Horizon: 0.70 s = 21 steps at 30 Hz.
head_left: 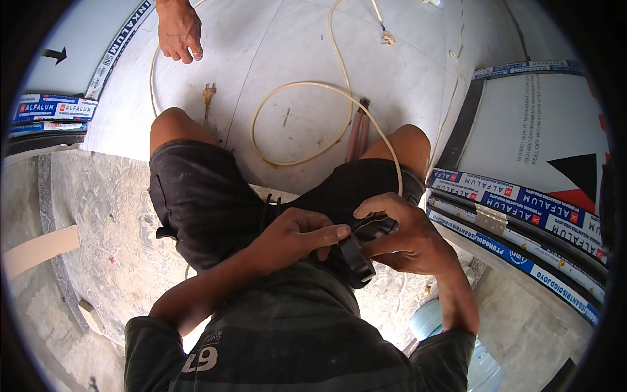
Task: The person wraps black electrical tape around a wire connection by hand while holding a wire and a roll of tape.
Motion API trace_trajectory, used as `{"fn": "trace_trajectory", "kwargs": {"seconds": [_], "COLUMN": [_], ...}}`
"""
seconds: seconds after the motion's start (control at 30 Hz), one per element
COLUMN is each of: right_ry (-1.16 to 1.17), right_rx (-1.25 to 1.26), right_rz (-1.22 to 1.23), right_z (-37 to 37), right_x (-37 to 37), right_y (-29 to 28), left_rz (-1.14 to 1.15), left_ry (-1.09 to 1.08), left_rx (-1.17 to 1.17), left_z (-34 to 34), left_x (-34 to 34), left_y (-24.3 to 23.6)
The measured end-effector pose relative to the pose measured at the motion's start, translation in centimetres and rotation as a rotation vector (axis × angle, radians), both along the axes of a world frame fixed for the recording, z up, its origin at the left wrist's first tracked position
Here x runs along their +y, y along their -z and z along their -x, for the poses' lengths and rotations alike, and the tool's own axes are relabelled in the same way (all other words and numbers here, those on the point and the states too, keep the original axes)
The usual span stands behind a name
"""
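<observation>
My left hand [305,234] is closed at my lap, thumb and fingers pinching what looks like a roll of black tape [356,258]. Close beside it, my right hand [408,238] curls round the end of a beige electric cable [394,157], which runs down into it from the floor. A thin light strand and a dark strip show between the two hands, but the fingers hide just how they join. The roll stands on edge, near my right thumb.
Another person's hand [179,32] hangs at the upper left. A plug [208,93], a second plug [388,38] and a pinkish-handled tool [358,134] lie on the pale panel ahead. Film-wrapped frames [522,212] stand at the right. A bluish plastic bottle [483,369] is at lower right.
</observation>
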State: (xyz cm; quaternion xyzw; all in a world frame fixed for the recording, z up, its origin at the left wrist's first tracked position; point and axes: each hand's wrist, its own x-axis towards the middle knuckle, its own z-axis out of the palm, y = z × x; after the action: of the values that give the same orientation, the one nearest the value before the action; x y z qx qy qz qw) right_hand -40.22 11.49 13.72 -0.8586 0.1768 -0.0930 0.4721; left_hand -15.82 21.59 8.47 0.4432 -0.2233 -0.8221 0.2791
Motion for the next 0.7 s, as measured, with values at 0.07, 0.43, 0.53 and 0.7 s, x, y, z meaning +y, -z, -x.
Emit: {"fn": "trace_trajectory", "kwargs": {"seconds": [0.07,0.43,0.53,0.7], "right_ry": [-0.027,0.283,0.101,0.299], "right_rx": [0.034,0.252,0.536,0.439], "right_rz": [0.032,-0.478,-0.371,-0.512], "right_z": [0.4,-1.1,-2.6,-3.9], "right_x": [0.0,-0.8,-1.6,-0.9], "right_y": [0.0,0.6,0.6,0.2], "left_rz": [0.025,0.928,1.05,1.113], "left_ry": [0.066,-0.06,-0.083,-0.149], "left_rx": [-0.04,-0.79,-0.843,-0.841], "left_z": [0.3,2.8,3.0,3.2], "left_x": [0.0,2.0,2.1,2.1], "left_y": [0.1,-0.2,0.2,0.5]}}
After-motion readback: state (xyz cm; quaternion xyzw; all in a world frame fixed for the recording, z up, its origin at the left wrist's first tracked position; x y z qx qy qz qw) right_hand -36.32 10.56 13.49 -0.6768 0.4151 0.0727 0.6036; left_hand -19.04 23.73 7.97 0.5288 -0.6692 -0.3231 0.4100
